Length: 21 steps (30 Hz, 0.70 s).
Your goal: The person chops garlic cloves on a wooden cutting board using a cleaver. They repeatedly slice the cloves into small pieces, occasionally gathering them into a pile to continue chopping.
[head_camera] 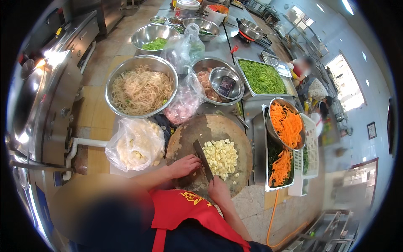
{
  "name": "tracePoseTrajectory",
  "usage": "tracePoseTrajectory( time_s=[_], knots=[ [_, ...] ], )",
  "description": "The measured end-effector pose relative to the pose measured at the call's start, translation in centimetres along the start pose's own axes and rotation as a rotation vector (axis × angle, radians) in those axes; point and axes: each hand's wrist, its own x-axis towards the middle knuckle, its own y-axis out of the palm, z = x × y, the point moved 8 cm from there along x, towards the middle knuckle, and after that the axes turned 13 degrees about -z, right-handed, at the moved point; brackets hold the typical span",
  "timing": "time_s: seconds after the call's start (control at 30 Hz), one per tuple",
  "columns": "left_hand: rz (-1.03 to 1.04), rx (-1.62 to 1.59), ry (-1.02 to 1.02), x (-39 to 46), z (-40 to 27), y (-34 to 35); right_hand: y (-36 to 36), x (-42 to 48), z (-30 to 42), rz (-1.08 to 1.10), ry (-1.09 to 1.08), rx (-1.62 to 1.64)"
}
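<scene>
On a round wooden chopping block point(195, 132) lies a heap of chopped garlic point(222, 157), pale and in small pieces. My right hand point(219, 190) grips the handle of a cleaver point(203, 159), whose blade stands on edge at the heap's left side. Close to the other face of the blade, my left hand point(185, 166) rests on the block with its fingers curled. Whatever may be beneath those fingertips is mostly hidden; a small pale piece shows near them. To the left of the block sits an open plastic bag of peeled garlic cloves point(135, 146).
A steel bowl point(110, 91) of shredded pale food, a plastic bag of raw meat point(181, 110) and a bowl with meat and a phone point(226, 85) stand beyond the block. Rightward are a tray of cut green stalks point(261, 77) and shredded carrots point(286, 126). People point(315, 88) work farther right.
</scene>
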Motion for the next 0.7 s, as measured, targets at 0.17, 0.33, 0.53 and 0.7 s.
tracePoseTrajectory(
  time_s=[0.17, 0.33, 0.53, 0.7],
  knots=[
    [0.033, -0.011, -0.042, -0.2, 0.0, 0.3, -0.1, -0.2, 0.1, -0.02, 0.009, 0.032],
    [-0.013, -0.036, -0.048, 0.1, 0.1, -0.2, -1.5, 0.0, 0.8, 0.026, 0.011, 0.017],
    [-0.011, -0.083, -0.071, -0.8, 0.3, -0.3, 0.1, -0.2, 0.5, 0.074, 0.03, -0.013],
    [-0.019, -0.018, -0.047, -0.6, 0.0, 0.4, 0.0, -0.9, -0.5, 0.019, 0.049, -0.003]
  ],
)
